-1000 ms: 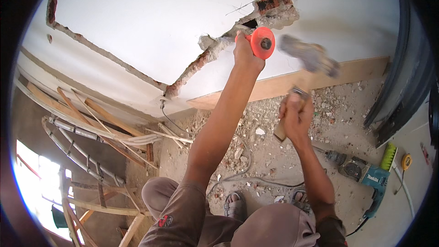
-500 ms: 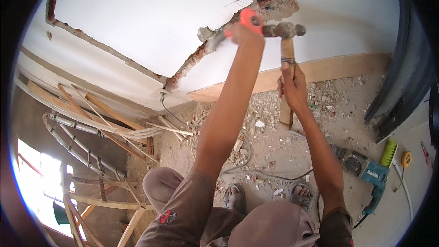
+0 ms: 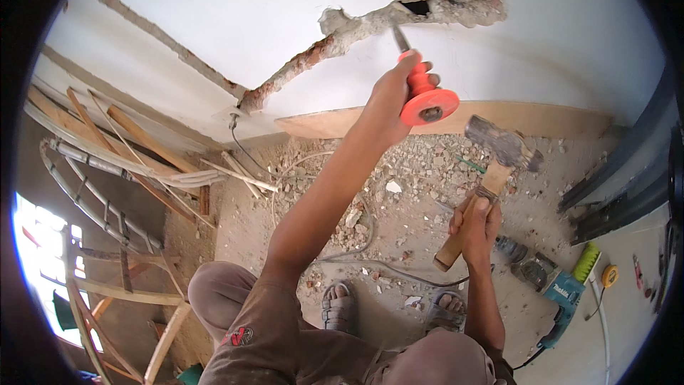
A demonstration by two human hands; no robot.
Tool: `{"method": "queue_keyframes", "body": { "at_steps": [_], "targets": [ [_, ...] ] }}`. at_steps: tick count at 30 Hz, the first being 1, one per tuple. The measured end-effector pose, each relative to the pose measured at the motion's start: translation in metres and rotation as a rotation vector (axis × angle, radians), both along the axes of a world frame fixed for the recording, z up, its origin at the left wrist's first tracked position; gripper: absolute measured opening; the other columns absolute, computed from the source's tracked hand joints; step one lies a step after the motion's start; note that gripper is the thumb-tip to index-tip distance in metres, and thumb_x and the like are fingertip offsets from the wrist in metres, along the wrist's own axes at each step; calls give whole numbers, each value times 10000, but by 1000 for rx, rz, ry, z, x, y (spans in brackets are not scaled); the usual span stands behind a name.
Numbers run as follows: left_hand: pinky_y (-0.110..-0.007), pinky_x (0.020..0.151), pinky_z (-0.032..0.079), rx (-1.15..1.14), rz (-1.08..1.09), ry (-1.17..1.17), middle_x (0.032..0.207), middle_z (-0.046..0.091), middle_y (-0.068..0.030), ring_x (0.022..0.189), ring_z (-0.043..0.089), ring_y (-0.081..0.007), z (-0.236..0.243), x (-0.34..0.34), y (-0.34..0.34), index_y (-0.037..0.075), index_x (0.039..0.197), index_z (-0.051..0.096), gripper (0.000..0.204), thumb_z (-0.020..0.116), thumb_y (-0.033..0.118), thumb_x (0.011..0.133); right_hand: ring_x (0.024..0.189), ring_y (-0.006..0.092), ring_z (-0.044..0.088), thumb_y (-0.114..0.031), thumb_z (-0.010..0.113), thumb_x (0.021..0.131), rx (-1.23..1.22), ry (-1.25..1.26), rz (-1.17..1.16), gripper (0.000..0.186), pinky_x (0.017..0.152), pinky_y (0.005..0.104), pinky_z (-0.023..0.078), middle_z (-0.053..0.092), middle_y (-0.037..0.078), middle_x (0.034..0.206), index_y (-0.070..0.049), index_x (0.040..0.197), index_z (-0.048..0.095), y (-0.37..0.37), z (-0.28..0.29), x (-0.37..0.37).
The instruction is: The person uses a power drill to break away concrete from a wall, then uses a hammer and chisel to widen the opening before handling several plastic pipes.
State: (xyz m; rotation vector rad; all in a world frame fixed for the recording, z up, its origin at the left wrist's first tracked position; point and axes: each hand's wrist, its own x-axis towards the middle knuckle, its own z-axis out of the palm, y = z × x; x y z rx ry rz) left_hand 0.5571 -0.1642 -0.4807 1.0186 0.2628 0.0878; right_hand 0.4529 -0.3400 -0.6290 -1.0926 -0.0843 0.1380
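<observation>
My left hand [image 3: 400,96] is wrapped round the red hand-guarded grip of a chisel [image 3: 430,105]. The chisel's steel tip points up and meets the lower edge of a rough channel [image 3: 349,32] cut into the white wall. Lower and to the right, my right hand [image 3: 476,224] grips the wooden handle of a hammer [image 3: 502,146]. The hammer's worn metal head is apart from the chisel's struck end. Broken brick shows in the channel's upper right end, with a dark hole beside it.
Plaster rubble [image 3: 342,228] and a loose cable lie on the floor around my sandalled feet. A teal power drill [image 3: 559,289] and a tape measure [image 3: 610,276] lie at the right. A board [image 3: 456,120] leans along the wall's foot; timber lengths [image 3: 153,139] are stacked at the left.
The hammer has dropped down and to the right, away from the chisel. The chisel has tilted, so its guard now faces me. The whole view has shifted somewhat.
</observation>
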Motion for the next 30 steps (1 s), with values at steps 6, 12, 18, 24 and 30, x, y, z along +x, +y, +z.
{"method": "queue_keyframes", "body": {
  "at_steps": [6, 12, 18, 24, 30],
  "targets": [
    [-323, 680, 507, -36, -44, 5, 904, 542, -58, 786, 562, -158, -15, 7, 30, 75, 1018, 498, 202, 550, 251, 933, 495, 125, 482, -454, 425, 978, -44, 73, 27, 417, 464, 270, 419, 493, 55, 637, -38, 1008, 444, -19, -1, -28],
    [-327, 688, 494, -434, 251, -203, 829, 535, -55, 767, 552, -170, -30, 4, 59, 84, 955, 489, 246, 450, 326, 981, 490, 134, 482, -494, 467, 950, -195, 136, 68, 471, 458, 276, 417, 493, 54, 637, -27, 1011, 449, -48, -12, -84],
    [-325, 642, 479, -839, 76, -461, 847, 526, -42, 715, 525, -159, -26, 22, 37, 87, 936, 475, 254, 431, 330, 997, 475, 140, 477, -505, 493, 935, -422, 347, 99, 476, 423, 280, 413, 484, 43, 630, -39, 1026, 471, -67, -50, -144],
    [-334, 637, 498, -829, -348, -241, 829, 540, -59, 706, 560, -176, -16, 4, 2, 68, 1004, 480, 327, 463, 393, 979, 574, 108, 492, -517, 456, 941, -642, 326, 375, 460, 488, 276, 409, 503, 15, 687, -59, 973, 492, -42, -35, -146],
    [-346, 587, 494, -908, -297, -451, 749, 538, -61, 663, 566, -202, -19, 2, 4, 85, 994, 475, 432, 414, 511, 967, 544, 110, 478, -519, 452, 940, -681, 285, 412, 496, 478, 281, 405, 497, 21, 659, -26, 981, 498, -38, -30, -153]
  ]
}}
